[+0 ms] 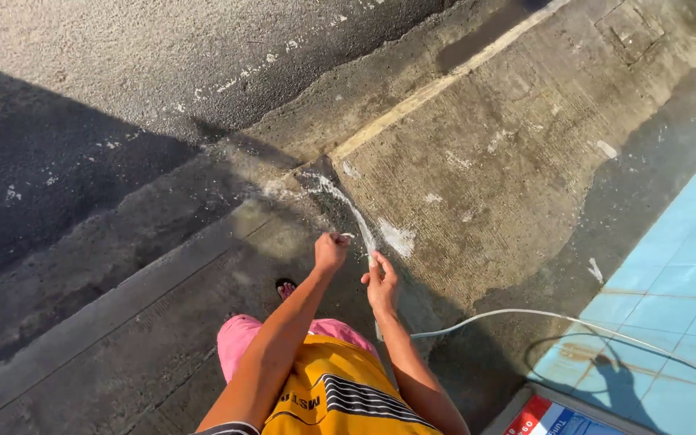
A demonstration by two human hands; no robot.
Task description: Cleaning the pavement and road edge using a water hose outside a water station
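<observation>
Spraying water from a white hose [477, 320] gripped shut in the right hand [381, 283], left hand [330, 250] fisted; the near concrete [477, 185] is wet, the far part dry.

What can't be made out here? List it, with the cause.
Head view:
- Hose far end: cut off by the right edge.
- Hose nozzle: covered by the right hand.
- What the left hand pinches: too small.
- Red and blue mat: cropped by the bottom edge.
</observation>
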